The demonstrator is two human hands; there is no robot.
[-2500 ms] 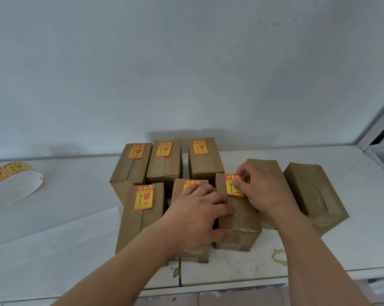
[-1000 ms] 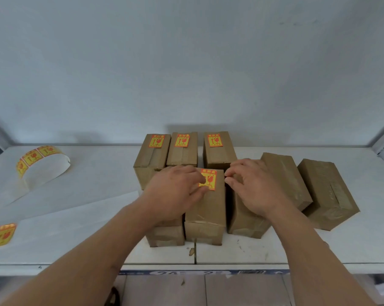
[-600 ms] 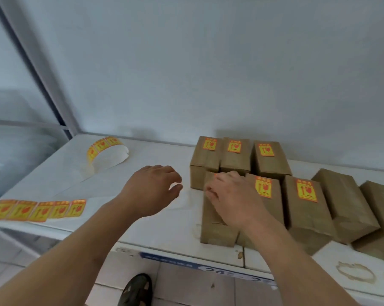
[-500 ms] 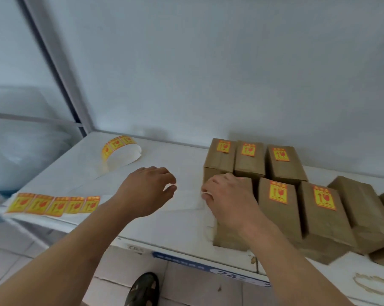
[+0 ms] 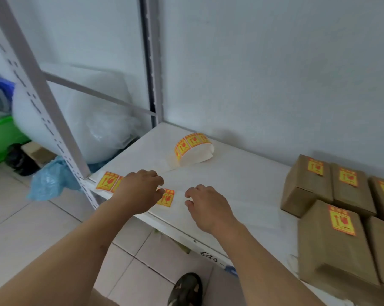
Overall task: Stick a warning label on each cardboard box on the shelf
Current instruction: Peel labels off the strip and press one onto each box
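White shelf (image 5: 241, 180), front edge running from lower right to the upright post (image 5: 51, 111) at left. A strip (image 5: 111, 184) of yellow-and-red warning labels lies flat along the front left edge of the shelf; its right end label (image 5: 167, 197) shows between the two hands, its left end near the post. Left hand (image 5: 140, 191) sits palm down over the middle of the strip, fingers curled, fingertips at the left edge of the end label; whether it pinches the strip or only rests on it cannot be told. Right hand (image 5: 206, 206) hovers just right of the end label, fingers loosely curled, thumb and forefinger apart, holding nothing, not touching the label. Farther back on the shelf, near the wall, a roll (image 5: 193, 149) of the same labels stands curled on white backing paper, well apart from both hands. Cardboard boxes (image 5: 332, 217) are grouped at the right end of the shelf, packed side by side in two rows, partly cut off by the frame edge. Each box in view carries a label on top: nearest front box (image 5: 332, 246) has its label (image 5: 342, 220) at the far end of its top; the back left box (image 5: 306, 188) likewise. Beyond the post to the left, a clear plastic bag (image 5: 76, 122), a green bin (image 5: 1, 138) and blue plastic (image 5: 51, 177) on the tiled floor. A camouflage shoe (image 5: 185, 290) shows below the shelf edge.
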